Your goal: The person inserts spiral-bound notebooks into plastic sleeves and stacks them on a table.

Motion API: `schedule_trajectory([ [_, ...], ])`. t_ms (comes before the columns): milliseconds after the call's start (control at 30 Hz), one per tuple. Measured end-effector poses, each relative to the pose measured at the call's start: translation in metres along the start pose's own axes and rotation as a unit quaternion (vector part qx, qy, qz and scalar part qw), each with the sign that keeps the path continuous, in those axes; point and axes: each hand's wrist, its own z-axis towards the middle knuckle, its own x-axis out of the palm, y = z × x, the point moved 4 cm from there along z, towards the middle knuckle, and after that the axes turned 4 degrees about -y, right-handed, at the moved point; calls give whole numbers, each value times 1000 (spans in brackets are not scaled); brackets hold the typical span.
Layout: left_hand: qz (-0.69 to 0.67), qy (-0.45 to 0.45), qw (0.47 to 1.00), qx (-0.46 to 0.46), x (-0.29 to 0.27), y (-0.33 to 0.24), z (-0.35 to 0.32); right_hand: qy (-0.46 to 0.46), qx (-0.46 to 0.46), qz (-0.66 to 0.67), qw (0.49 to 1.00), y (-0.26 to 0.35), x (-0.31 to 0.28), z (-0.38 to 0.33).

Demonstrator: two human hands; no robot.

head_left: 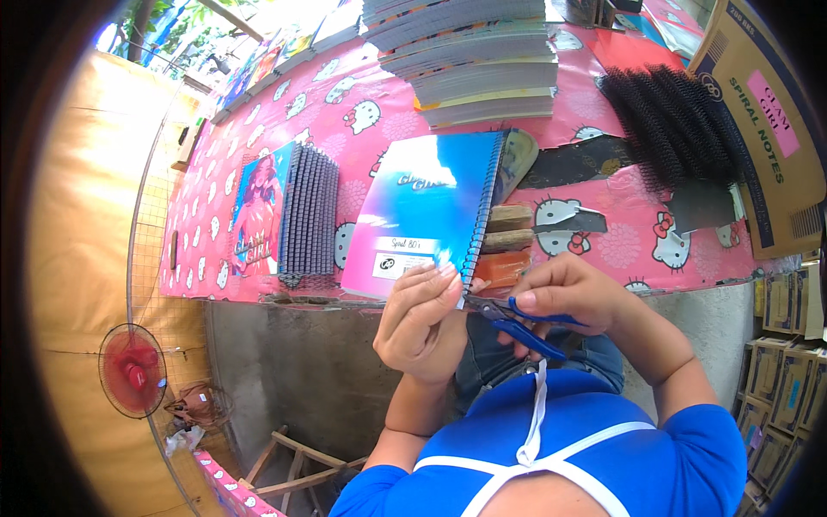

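A spiral notebook (431,198) with a glossy blue-and-pink cover lies tilted on the table, its black coil binding (488,211) along the right edge. My left hand (420,323) is closed, its fingertips pinching the notebook's lower right corner by the coil's end. My right hand (564,297) grips blue-handled pliers (530,334). Their metal jaws point left and meet the lower end of the coil, close to my left fingertips. Whether the jaws are closed on the wire is too small to tell.
The table (353,211) has a pink patterned cover. A stack of bound notebooks (306,215) stands left, a tall paper stack (482,77) behind. Black coils (668,129) lie right beside a cardboard box (758,121). Wooden pieces (508,228) lie beside the notebook. A red fan (133,370) stands at left.
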Motion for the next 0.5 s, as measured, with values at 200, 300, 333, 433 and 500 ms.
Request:
schedule_trajectory([
  [200, 82, -385, 906, -155, -98, 58, 74, -371, -345, -454, 733, 43, -31, -38],
  [300, -2, -448, 893, 34, -167, 69, 143, -468, -352, -632, 508, 25, -103, -46],
  [333, 41, -453, 887, 81, -184, 57, 166, -459, -336, -649, 505, 15, -117, -50],
  [433, 590, -134, 724, 333, -235, 85, 245, -464, -322, -653, 505, 8, -123, -49],
  [500, 209, -41, 976, 46, -222, 137, 285, -473, -316, -640, 516, 9, -119, -47],
])
